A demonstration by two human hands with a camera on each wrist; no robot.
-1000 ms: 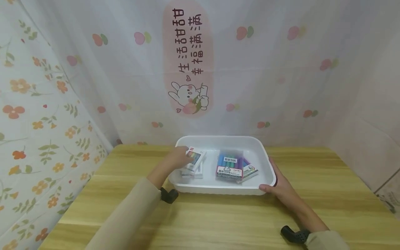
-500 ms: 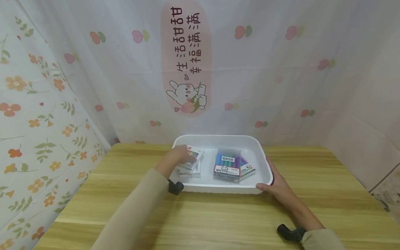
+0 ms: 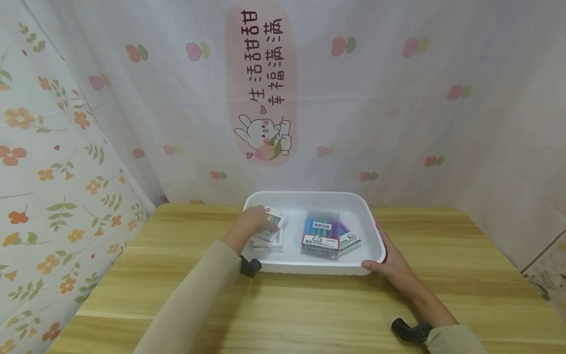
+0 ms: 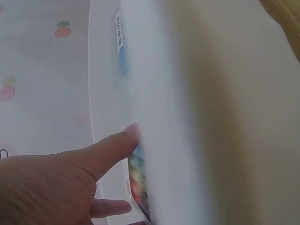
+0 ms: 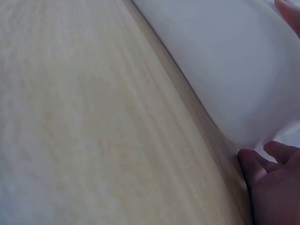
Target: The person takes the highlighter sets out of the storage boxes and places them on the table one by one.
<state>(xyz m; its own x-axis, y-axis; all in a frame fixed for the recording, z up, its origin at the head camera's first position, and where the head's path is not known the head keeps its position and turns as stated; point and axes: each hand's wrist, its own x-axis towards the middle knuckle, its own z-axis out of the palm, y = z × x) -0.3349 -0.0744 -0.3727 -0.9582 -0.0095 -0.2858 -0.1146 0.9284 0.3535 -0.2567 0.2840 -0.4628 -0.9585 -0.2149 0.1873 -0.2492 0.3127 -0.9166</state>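
Curtain [image 3: 376,108], white, fruit-printed, hanging behind the table; bears a pink patch [image 3: 263,83] with two columns of dark characters and a rabbit; floral cloth [image 3: 44,147], white with orange flowers, hanging at the left side; table [image 3: 318,314], wood-grain top, before the curtain; tray [image 3: 309,269], white, rounded corners, upright walls, standing on the table toward its far edge; sleeves [image 3: 194,295], beige, one on each arm; right hand [image 3: 395,268], clamped on the tray's near right corner, thumb over the rim, fingers along the outside of the right-hand wall; left hand [image 3: 252,223], inside the tray's left end, well apart from the right, pinching the upper box, thumb across its printed face; clear pack [image 3: 321,232], blue, green and purple contents, lying in the middle of the tray; printed packet [image 3: 349,243], partly under the clear pack, jutting out at its right, marked "6+"; upper box [image 3: 280,219], white with multicoloured print, slanted above the lower box; lower box [image 3: 276,244], white, on the tray floor, largely covered; wrist devices [image 3: 412,331], black, one at each cuff.
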